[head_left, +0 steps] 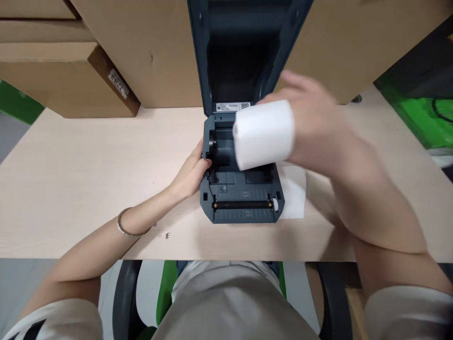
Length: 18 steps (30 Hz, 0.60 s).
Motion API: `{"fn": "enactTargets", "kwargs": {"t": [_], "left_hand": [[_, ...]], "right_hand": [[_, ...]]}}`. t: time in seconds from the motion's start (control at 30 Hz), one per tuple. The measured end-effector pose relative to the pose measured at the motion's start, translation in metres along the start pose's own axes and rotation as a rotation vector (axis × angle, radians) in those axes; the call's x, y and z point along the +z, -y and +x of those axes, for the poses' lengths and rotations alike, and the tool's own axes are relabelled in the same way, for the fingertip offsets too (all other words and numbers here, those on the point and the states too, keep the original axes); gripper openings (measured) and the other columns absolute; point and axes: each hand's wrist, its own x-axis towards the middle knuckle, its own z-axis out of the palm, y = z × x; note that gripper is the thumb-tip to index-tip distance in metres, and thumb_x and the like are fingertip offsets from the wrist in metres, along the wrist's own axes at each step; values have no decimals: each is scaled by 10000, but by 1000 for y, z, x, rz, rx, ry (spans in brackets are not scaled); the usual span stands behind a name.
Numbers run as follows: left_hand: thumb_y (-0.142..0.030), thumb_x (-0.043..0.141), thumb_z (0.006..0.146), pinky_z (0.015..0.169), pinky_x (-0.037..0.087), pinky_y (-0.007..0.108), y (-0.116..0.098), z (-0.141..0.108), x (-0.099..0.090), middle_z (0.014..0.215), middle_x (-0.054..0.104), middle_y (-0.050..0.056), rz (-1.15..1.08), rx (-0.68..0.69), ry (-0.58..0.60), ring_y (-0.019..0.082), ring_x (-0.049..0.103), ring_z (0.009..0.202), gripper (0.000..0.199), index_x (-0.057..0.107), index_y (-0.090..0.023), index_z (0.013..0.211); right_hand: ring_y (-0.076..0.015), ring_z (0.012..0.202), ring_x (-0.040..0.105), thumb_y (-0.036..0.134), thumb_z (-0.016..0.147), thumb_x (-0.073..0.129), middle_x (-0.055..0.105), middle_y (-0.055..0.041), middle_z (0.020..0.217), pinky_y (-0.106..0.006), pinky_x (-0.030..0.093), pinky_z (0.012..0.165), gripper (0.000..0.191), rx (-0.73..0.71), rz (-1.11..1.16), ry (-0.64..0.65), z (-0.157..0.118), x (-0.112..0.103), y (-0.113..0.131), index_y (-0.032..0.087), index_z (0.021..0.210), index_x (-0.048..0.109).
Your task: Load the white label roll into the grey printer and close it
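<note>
A dark label printer (pixel 244 215) stands on the table with its lid (pixel 198 61) raised. A black roller (pixel 242 205) crosses its front part. My left hand (pixel 193 172) grips the printer's left edge, thumb on the rim. Above the printer's inner bay, my right hand (pixel 314 118) holds a white paper roll (pixel 264 134), tilted slightly; the hand is blurred and some fingers are hidden behind the roll. A white sheet (pixel 295 191) lies on the table, partly under the printer's right side.
Cardboard boxes (pixel 46 78) stand at the back left, and a large cardboard panel (pixel 159 56) rises behind the printer. The pale wooden table (pixel 88 165) spreads to both sides. Green and black items lie beyond its right edge.
</note>
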Motion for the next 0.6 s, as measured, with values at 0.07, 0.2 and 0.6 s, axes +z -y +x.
{"fn": "enactTargets", "kwargs": {"t": [0.07, 0.2, 0.6], "left_hand": [[-224, 497, 797, 1311, 346, 478, -3, 1, 2, 1599, 522, -37, -40, 17, 2, 300, 448, 1506, 724, 470, -311, 1515], [-285, 519, 806, 1285, 372, 486, -4, -1, 6, 1558, 541, 0, -108, 32, -19, 320, 451, 1477, 659, 481, -283, 1464], [-346, 554, 761, 1296, 311, 535, -7, -5, 9, 1587, 459, 20, -234, -141, -98, 349, 351, 1510, 674, 465, -285, 1426]], "right_hand": [[-230, 1068, 711, 491, 937, 715, 744, -32, 1026, -503, 427, 1267, 243, -36, -228, 110, 1, -43, -16, 261, 1013, 738], [-222, 831, 695, 917, 750, 608, 704, -63, 794, -518, 531, 918, 735, 70, -521, 294, -8, -105, -106, 229, 947, 770], [-83, 494, 462, 472, 463, 1000, 609, 8, 570, -286, 443, 618, 462, 301, -183, 522, -35, -50, -251, 172, 741, 787]]}}
